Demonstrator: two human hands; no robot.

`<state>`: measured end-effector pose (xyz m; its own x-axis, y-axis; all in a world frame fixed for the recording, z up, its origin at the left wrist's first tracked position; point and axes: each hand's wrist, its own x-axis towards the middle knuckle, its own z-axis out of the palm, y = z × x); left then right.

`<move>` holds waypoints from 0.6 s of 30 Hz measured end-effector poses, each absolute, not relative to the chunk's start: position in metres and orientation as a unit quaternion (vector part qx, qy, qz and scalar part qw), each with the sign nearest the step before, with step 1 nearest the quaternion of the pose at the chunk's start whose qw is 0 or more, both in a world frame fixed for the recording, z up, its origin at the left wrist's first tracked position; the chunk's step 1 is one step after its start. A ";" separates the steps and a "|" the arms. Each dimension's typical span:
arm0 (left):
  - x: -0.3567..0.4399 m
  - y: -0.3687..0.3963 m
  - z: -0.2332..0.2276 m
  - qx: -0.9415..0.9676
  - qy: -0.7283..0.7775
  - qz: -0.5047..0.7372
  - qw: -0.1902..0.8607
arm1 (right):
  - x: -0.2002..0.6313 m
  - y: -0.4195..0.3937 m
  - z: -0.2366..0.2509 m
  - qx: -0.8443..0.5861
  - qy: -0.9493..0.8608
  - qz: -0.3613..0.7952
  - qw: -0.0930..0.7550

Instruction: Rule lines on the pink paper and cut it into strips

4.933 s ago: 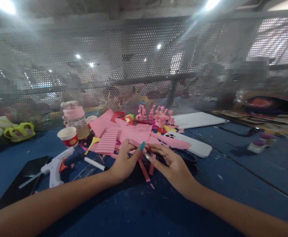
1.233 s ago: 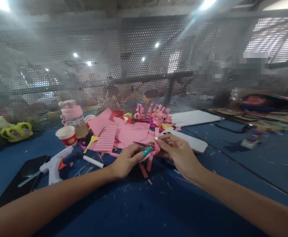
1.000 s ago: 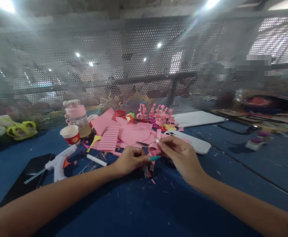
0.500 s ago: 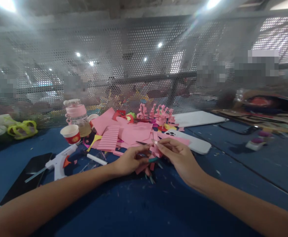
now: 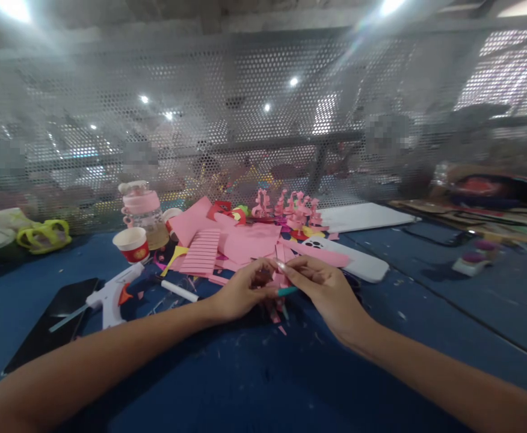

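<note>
My left hand and my right hand meet in front of the pile of pink paper. Both have closed fingers, pinching a small folded pink paper piece between them. Below the fingertips, a slim teal item shows in part; its kind and which hand bears it are hard to tell. Small pink scraps lie on the table just under the hands. Behind the hands are pink paper sheets and a pink sheet with dark ruled lines.
On the left, a white glue gun rests by a dark tablet-like slab. A paper cup and a pink-lidded bottle stand behind. Curly pink paper figures stand at the back, near a white phone.
My fingers have drawn closer together around the pink paper, which is now more covered. A dark pointed tip beside my left fingers no longer shows. The view has shifted slightly.
</note>
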<state>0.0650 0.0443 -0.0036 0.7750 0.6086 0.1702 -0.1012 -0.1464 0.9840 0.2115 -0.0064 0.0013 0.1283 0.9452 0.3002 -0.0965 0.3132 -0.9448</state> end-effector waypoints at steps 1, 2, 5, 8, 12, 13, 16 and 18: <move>0.065 0.044 -0.003 0.701 0.180 0.288 0.627 | 0.211 -0.007 0.002 -0.414 -0.515 0.417 0.624; 0.065 0.044 -0.002 0.699 0.181 0.293 0.627 | 0.211 -0.007 0.002 -0.415 -0.515 0.420 0.621; 0.066 0.043 0.001 0.696 0.199 0.310 0.616 | 0.211 -0.007 0.002 -0.424 -0.491 0.425 0.632; 0.065 0.043 0.003 0.685 0.241 0.349 0.592 | 0.212 -0.006 0.000 -0.431 -0.439 0.446 0.650; 0.064 0.042 0.004 0.672 0.271 0.357 0.589 | 0.211 -0.007 0.000 -0.434 -0.466 0.493 0.593; 0.063 0.042 0.004 0.674 0.273 0.353 0.589 | 0.210 -0.008 0.001 -0.431 -0.487 0.502 0.570; 0.062 0.039 0.003 0.699 0.262 0.332 0.576 | 0.206 -0.011 0.002 -0.419 -0.522 0.510 0.540; 0.061 0.038 0.002 0.724 0.252 0.319 0.558 | 0.204 -0.013 0.003 -0.419 -0.520 0.502 0.549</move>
